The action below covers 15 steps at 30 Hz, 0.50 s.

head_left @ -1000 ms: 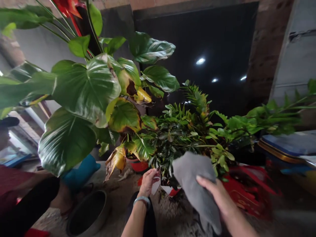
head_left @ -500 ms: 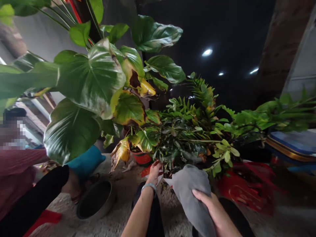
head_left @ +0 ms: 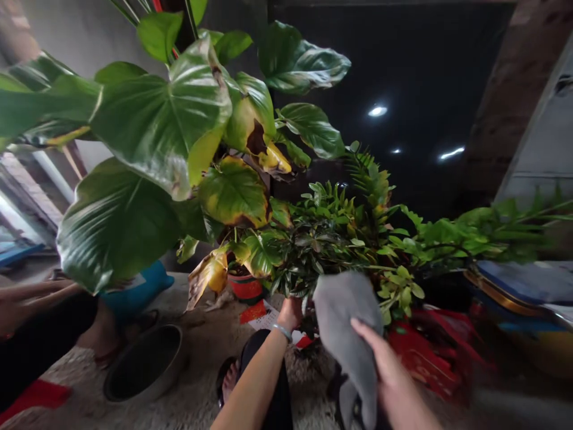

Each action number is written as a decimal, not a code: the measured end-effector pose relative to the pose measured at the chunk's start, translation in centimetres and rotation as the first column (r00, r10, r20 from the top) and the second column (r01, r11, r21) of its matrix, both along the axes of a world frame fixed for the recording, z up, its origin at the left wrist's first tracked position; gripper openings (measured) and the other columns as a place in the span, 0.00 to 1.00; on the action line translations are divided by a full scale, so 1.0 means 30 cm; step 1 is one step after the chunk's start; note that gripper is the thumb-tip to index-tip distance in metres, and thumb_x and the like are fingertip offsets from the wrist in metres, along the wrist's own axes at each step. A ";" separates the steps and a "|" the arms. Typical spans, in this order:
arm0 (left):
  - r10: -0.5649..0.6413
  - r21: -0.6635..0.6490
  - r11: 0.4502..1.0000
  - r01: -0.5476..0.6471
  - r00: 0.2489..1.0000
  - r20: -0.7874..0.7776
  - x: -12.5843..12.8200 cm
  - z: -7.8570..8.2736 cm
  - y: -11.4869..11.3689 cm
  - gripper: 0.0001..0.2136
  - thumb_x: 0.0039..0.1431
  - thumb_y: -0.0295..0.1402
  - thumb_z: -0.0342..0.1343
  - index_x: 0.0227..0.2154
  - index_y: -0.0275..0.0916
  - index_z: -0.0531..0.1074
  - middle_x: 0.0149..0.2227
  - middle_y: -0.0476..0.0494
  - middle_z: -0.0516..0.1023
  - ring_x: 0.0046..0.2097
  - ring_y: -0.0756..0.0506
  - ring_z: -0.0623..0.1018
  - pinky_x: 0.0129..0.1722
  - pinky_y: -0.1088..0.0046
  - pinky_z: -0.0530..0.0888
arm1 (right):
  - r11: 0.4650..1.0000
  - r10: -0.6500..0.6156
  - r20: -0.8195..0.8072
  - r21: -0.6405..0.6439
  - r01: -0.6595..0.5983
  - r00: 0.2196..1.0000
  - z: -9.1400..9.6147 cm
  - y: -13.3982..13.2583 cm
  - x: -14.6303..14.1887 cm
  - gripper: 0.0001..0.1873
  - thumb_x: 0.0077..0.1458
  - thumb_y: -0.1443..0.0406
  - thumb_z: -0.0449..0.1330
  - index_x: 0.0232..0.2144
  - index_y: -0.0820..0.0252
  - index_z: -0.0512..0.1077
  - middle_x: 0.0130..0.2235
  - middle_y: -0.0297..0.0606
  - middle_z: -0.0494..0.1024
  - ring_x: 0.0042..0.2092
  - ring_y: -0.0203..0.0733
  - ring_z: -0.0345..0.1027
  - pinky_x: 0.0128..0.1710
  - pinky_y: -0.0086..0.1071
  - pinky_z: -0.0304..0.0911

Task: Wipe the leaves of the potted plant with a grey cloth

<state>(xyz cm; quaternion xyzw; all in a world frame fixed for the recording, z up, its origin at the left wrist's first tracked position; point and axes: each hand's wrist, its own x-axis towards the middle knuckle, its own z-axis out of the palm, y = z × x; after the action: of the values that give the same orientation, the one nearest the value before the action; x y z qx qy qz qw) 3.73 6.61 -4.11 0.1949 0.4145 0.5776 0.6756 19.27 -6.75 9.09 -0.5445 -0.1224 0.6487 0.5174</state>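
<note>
My right hand grips a grey cloth, raised against the lower leaves of a bushy small-leaved plant. My left hand, with a bracelet on the wrist, reaches into the base of that plant under the leaves; its fingers are hidden by foliage. A large-leaved plant with yellowing, brown-edged leaves rises to the left from a red pot.
A dark round bowl sits on the rough floor at lower left. Another person's arm and leg are at the left edge, by a teal object. Red printed items lie to the right. My foot rests below.
My right hand lowered the cloth, then raised it again against the plant's leaves. My left hand has pushed further into the plant's base. The view has shifted.
</note>
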 end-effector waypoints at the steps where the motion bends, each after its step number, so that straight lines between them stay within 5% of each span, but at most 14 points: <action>1: -0.012 -0.013 1.000 0.012 1.000 0.024 0.001 0.012 -0.009 0.16 0.60 0.46 0.54 0.40 0.38 0.75 0.41 0.38 0.79 0.45 0.37 0.77 0.44 0.55 0.75 | 0.999 0.042 0.030 -0.017 -0.042 0.999 -0.026 -0.028 -0.012 0.17 0.27 0.58 0.72 0.26 0.58 0.78 0.31 0.42 0.84 0.45 0.61 0.77 0.44 0.46 0.73; 5: -0.072 -0.058 0.994 0.089 0.967 0.243 -0.007 0.050 -0.065 0.16 0.52 0.49 0.58 0.27 0.40 0.72 0.28 0.43 0.78 0.38 0.37 0.79 0.42 0.54 0.73 | 0.998 0.027 0.187 0.059 -0.038 0.982 0.003 -0.066 0.003 0.22 0.27 0.56 0.73 0.29 0.59 0.78 0.33 0.43 0.85 0.46 0.62 0.76 0.44 0.46 0.72; 7: -0.094 -0.053 0.992 0.119 0.938 0.335 -0.005 0.063 -0.095 0.16 0.49 0.49 0.60 0.25 0.41 0.69 0.27 0.45 0.77 0.34 0.38 0.78 0.40 0.55 0.73 | 0.972 -0.164 0.260 0.210 0.110 0.952 0.087 0.002 0.021 0.27 0.24 0.57 0.73 0.32 0.60 0.77 0.33 0.42 0.84 0.45 0.61 0.76 0.43 0.46 0.72; 10: -0.125 -0.009 0.991 0.136 0.934 0.334 0.013 0.074 -0.125 0.15 0.46 0.47 0.61 0.28 0.42 0.69 0.33 0.45 0.79 0.34 0.39 0.79 0.36 0.60 0.73 | 0.859 -0.379 0.195 0.438 0.265 0.905 0.200 0.165 0.021 0.26 0.25 0.61 0.72 0.34 0.56 0.76 0.35 0.37 0.84 0.47 0.55 0.75 0.43 0.39 0.73; 12: -0.133 0.027 0.991 0.131 0.943 0.304 0.027 0.075 -0.135 0.15 0.45 0.46 0.61 0.31 0.43 0.69 0.38 0.44 0.78 0.37 0.39 0.79 0.36 0.61 0.73 | 0.860 -0.327 0.116 0.449 0.245 0.938 0.213 0.247 0.001 0.20 0.27 0.64 0.70 0.30 0.56 0.75 0.32 0.36 0.84 0.45 0.53 0.76 0.43 0.39 0.73; 15: -0.124 0.038 0.992 0.118 0.956 0.265 0.032 0.069 -0.142 0.14 0.46 0.45 0.60 0.33 0.42 0.70 0.38 0.42 0.78 0.37 0.39 0.78 0.35 0.63 0.72 | 0.959 -0.131 0.076 0.264 0.107 0.988 0.121 0.243 -0.028 0.13 0.30 0.65 0.67 0.25 0.56 0.74 0.25 0.39 0.83 0.41 0.58 0.78 0.41 0.44 0.74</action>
<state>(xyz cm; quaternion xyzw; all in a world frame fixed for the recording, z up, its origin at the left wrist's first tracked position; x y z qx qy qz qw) 4.68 2.35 -2.04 0.1475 0.3008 0.5606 0.7573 18.43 0.53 12.72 -0.5079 -0.1969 0.5688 0.6162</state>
